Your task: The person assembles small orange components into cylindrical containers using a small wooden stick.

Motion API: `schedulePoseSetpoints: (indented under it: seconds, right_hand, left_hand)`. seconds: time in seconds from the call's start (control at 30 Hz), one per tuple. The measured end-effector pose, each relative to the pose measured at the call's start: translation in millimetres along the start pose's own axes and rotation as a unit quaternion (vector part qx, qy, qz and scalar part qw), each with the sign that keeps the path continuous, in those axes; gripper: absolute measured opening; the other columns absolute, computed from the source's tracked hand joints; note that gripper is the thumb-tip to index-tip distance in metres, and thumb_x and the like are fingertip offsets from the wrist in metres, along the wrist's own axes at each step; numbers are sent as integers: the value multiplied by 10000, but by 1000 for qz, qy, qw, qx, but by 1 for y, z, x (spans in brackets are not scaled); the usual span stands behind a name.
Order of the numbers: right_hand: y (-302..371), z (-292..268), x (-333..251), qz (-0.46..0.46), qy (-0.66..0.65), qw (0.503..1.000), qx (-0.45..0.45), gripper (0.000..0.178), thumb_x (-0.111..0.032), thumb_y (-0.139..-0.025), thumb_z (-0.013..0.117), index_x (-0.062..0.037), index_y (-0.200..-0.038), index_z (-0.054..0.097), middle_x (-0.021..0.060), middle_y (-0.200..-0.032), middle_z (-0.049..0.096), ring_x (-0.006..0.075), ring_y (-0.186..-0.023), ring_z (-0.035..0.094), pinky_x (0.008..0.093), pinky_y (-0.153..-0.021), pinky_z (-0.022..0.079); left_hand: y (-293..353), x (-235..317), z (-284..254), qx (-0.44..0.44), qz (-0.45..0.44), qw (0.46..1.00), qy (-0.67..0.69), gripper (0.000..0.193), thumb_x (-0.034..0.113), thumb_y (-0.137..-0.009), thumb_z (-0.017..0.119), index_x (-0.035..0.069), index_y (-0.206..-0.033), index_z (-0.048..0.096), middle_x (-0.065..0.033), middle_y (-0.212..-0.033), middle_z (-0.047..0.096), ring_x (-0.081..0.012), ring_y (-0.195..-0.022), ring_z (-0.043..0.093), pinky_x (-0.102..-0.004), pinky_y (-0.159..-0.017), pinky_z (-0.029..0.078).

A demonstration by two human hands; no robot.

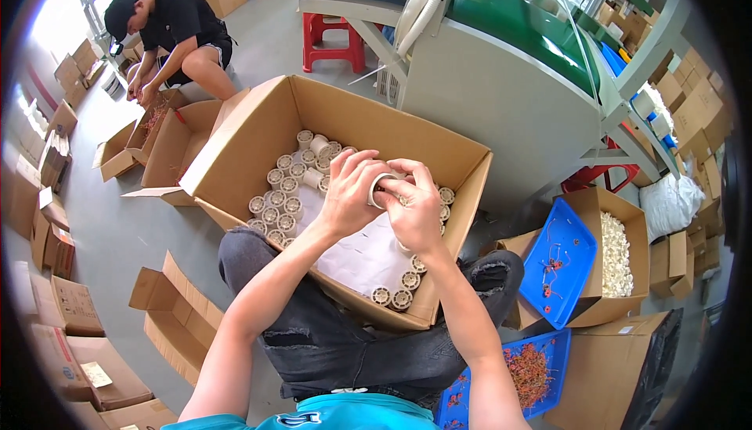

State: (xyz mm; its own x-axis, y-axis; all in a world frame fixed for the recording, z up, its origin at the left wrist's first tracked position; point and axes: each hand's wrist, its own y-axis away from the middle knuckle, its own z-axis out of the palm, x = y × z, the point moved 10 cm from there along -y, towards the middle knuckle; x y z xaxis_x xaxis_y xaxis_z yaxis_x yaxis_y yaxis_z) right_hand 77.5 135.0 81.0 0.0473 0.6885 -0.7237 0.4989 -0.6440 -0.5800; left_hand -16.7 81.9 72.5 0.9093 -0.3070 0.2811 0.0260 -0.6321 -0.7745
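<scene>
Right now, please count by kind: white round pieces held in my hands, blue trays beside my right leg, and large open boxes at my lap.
Held white round piece: 1
Blue trays: 2
Large open box: 1
Total: 4

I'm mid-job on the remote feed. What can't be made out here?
All in the head view:
- Inside of the held white part: mostly covered by the right hand.
- Carton contents behind the right and left hand: hidden by them.
- Lower blue tray, middle: blocked by the right forearm.
- Item in the co-worker's hands: too small.
</scene>
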Motion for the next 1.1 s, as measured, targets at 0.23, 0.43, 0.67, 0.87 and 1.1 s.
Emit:
schedulePoseSetpoints:
  seconds: [0.23,0.43,0.67,0.87,1.1]
  right_hand:
    - [1,3,11,95,6,995,-40,197,-49,-729,744,-44,-925,763,139,-1105,632,289,-1004,625,383,-868,522]
    - [3,3,5,70,62,994,-48,192,-83,-764,724,-43,-948,764,143,-1119,649,296,-978,646,382,-856,523]
    - [5,3,15,114,14,993,-39,173,-69,-792,703,-29,-952,758,147,-1064,672,306,-919,663,382,-838,525]
    - [8,6,17,114,-4,993,-12,161,-64,-790,703,-32,-937,760,137,-1042,676,300,-860,675,381,-798,535]
    - [9,7,10,52,20,998,12,162,-20,-785,687,-32,-930,760,118,-997,665,286,-827,676,361,-747,547]
  left_hand:
    - [1,-2,1,-13,-18,997,79,536,77,-591,798,60,-1077,573,-104,-1018,638,-307,-956,604,-408,-856,473]
    - [2,-4,5,-25,-27,992,118,528,54,-613,798,52,-1085,560,-116,-982,627,-317,-923,608,-401,-804,494]
    - [1,-6,6,-30,-44,988,146,500,63,-655,809,41,-1084,553,-126,-976,617,-326,-914,605,-403,-791,500]
    - [-1,-6,4,-34,-28,990,137,518,47,-631,803,23,-1083,552,-138,-996,614,-337,-923,595,-408,-800,502]
    - [0,3,6,-62,20,996,59,558,-12,-579,765,6,-1093,548,-137,-1024,610,-340,-945,582,-411,-827,502]
